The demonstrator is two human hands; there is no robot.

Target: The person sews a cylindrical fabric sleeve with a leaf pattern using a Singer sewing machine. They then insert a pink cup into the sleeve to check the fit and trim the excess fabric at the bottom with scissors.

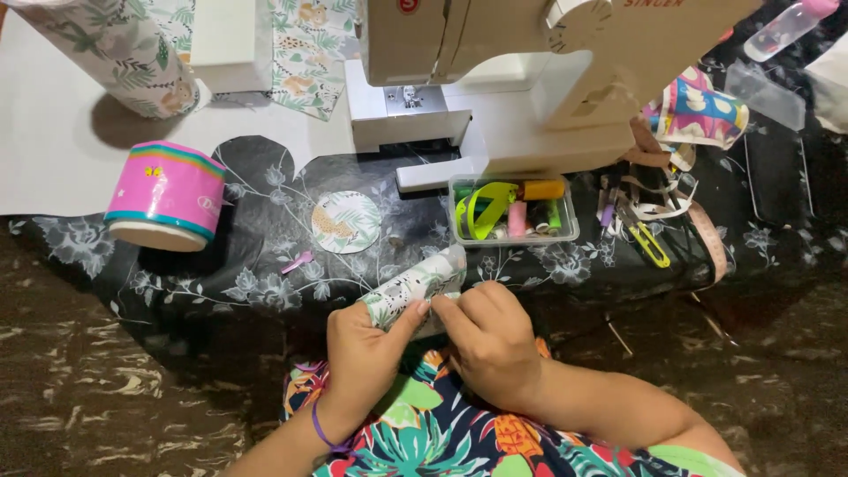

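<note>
Patterned fabric piece [415,287], leaf print, is being pinched between both hands just above the lap, at the near edge of the tabletop [53,177]. Left hand [364,352] is closing thumb and fingers on its lower end; right hand [491,340] is pressing fingertips together on the seam beside it. Judgement: grip is covering only one end, so the free end, pointing away from the hands, could be unrolling or slipping w/ any slack. Just beyond the right hand, clear notions box [512,212] is sitting near the tabletop edge, and a snagged fold could be nudging it. Round print patch [345,222], beyond the left hand, is lying loose and apart.
</note>
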